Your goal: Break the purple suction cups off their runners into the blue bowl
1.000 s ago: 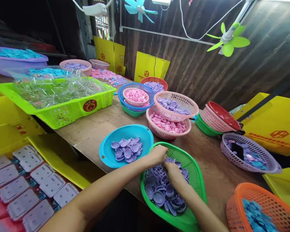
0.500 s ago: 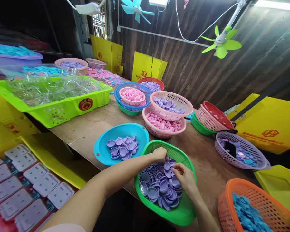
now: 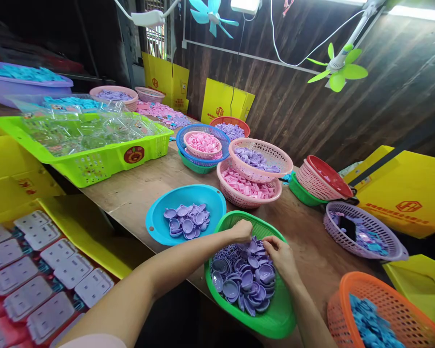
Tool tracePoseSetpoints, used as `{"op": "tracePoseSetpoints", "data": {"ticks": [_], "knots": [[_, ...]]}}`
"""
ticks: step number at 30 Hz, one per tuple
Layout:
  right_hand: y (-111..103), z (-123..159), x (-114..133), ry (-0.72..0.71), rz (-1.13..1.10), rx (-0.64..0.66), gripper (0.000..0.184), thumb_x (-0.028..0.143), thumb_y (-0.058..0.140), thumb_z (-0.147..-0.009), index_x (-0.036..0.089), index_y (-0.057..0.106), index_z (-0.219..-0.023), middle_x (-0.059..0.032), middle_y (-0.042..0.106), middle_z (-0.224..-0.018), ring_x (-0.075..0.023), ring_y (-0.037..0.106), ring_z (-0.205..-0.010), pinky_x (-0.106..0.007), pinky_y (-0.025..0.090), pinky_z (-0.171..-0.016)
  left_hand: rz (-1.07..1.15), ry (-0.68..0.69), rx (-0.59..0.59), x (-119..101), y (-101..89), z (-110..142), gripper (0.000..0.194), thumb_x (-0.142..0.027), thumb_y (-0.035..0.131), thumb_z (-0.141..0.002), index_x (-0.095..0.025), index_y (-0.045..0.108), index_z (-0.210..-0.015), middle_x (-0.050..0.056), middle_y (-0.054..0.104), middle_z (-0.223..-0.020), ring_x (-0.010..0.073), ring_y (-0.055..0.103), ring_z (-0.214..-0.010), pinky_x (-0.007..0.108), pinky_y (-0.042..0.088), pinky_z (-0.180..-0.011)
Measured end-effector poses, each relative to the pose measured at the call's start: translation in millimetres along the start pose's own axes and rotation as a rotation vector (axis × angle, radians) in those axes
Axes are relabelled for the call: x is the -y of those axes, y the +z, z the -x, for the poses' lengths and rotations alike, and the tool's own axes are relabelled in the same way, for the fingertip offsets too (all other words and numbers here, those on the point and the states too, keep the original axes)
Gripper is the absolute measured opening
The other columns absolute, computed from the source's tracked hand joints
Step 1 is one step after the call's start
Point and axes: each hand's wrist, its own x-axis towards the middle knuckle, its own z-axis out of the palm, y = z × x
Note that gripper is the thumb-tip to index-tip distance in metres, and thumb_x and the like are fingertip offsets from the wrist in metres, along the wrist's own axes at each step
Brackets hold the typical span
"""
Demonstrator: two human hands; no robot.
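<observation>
A green basket [image 3: 286, 314] tilts toward me at the table's front edge, holding a heap of small purple plastic cups [image 3: 246, 282] and finer purple bits [image 3: 226, 256]. My left hand [image 3: 242, 231] is closed over the heap at the basket's far side; whatever its fingers hold is hidden. From the right, my right hand [image 3: 281, 256] reaches in, thumb and fingers pinched together beside the purple cups. Its pinch is too small to make out. Left of the basket sits a blue bowl [image 3: 157, 210] with more purple cups [image 3: 187, 220] in it.
Behind stand stacked pink baskets [image 3: 235, 195] with pink and purple pieces. An orange basket [image 3: 391, 295] of blue pieces is at right, below a lilac basket [image 3: 369, 253] holding a phone [image 3: 348, 227]. At left are a lime crate [image 3: 105, 164] of clear bags and an open yellow carton [image 3: 83, 227].
The whole view has shifted slightly, so things appear a little further right. Both hands stay at the green basket, with the right hand's fingers slightly higher against the heap.
</observation>
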Motion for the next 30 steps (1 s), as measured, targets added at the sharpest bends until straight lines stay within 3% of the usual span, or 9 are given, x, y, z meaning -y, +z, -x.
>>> {"op": "tracePoseSetpoints", "data": {"ticks": [3,5,8,11,16,23,26,30], "knots": [[2.4,-12.9,-3.3,0.029,-0.068,0.048,0.019,0.031,0.057,-0.065,0.015,0.063,-0.075,0.0014,0.057,-0.057,-0.0118,0.048,-0.050,-0.022,0.035,-0.047,0.088,-0.025,-0.087,10.6,-15.0,21.0,0.023,-0.011,0.053,-0.064,-0.012,0.062,-0.085,0.010,0.064,-0.088,0.0222,0.060,-0.087,0.029,0.047,-0.073],[7.5,-21.6,-2.9,0.054,-0.132,0.091,0.021,0.028,0.058,-0.064,0.015,0.061,-0.081,0.0039,0.054,-0.054,-0.0102,0.046,-0.047,-0.021,0.033,-0.044,0.168,-0.035,-0.084,16.3,-19.6,38.6,0.028,-0.011,0.049,-0.067,-0.013,0.060,-0.093,0.007,0.064,-0.086,0.0179,0.062,-0.076,0.025,0.048,-0.065],[16.0,-31.2,0.2,0.117,-0.251,0.192,0.031,0.025,0.058,-0.063,0.017,0.056,-0.092,0.0071,0.050,-0.051,-0.0085,0.043,-0.043,-0.018,0.030,-0.040,0.289,-0.031,-0.007,20.9,-16.6,60.6,0.034,-0.011,0.046,-0.069,-0.017,0.058,-0.101,0.002,0.064,-0.076,0.0111,0.060,-0.055,0.019,0.045,-0.050],[21.6,-35.4,2.6,0.207,-0.369,0.306,0.033,0.026,0.059,-0.063,0.017,0.054,-0.094,0.0044,0.055,-0.059,-0.0077,0.046,-0.046,-0.018,0.033,-0.042,0.477,-0.037,0.063,21.1,-9.0,72.2,0.044,-0.011,0.045,-0.067,-0.016,0.054,-0.110,0.000,0.062,-0.066,0.0103,0.057,-0.048,0.018,0.043,-0.045],[28.9,-33.8,4.2,0.309,-0.506,0.397,0.033,0.028,0.062,-0.064,0.016,0.053,-0.093,0.0050,0.051,-0.059,-0.0039,0.039,-0.039,-0.015,0.027,-0.037,0.685,-0.038,0.042,16.1,-2.8,75.8,0.067,-0.009,0.045,-0.061,-0.015,0.038,-0.128,-0.001,0.059,-0.060,0.0103,0.049,-0.042,0.019,0.038,-0.041],[35.2,-19.4,23.0,0.297,-0.570,0.417,0.029,0.032,0.060,-0.067,0.019,0.049,-0.090,0.0080,0.046,-0.056,-0.0025,0.034,-0.037,-0.014,0.020,-0.036,0.657,-0.004,0.013,13.9,-3.1,77.8,0.045,-0.013,0.043,-0.066,-0.014,0.055,-0.109,0.000,0.057,-0.061,0.0095,0.051,-0.045,0.017,0.038,-0.042],[38.6,-10.7,31.4,0.255,-0.511,0.425,0.027,0.033,0.060,-0.068,0.019,0.048,-0.088,0.0096,0.042,-0.053,-0.0022,0.031,-0.036,-0.014,0.019,-0.036,0.501,0.017,-0.077,11.7,-4.8,84.3,0.032,-0.017,0.041,-0.071,-0.014,0.059,-0.097,0.001,0.060,-0.065,0.0098,0.053,-0.047,0.018,0.038,-0.045],[45.6,1.2,38.8,0.130,-0.404,0.261,0.029,0.038,0.062,-0.067,0.019,0.047,-0.085,0.0106,0.040,-0.051,-0.0036,0.032,-0.036,-0.015,0.021,-0.035,0.335,0.057,-0.228,3.3,-6.2,96.1,0.020,-0.017,0.041,-0.074,-0.016,0.061,-0.079,0.002,0.063,-0.071,0.0132,0.058,-0.063,0.021,0.040,-0.057]]}}
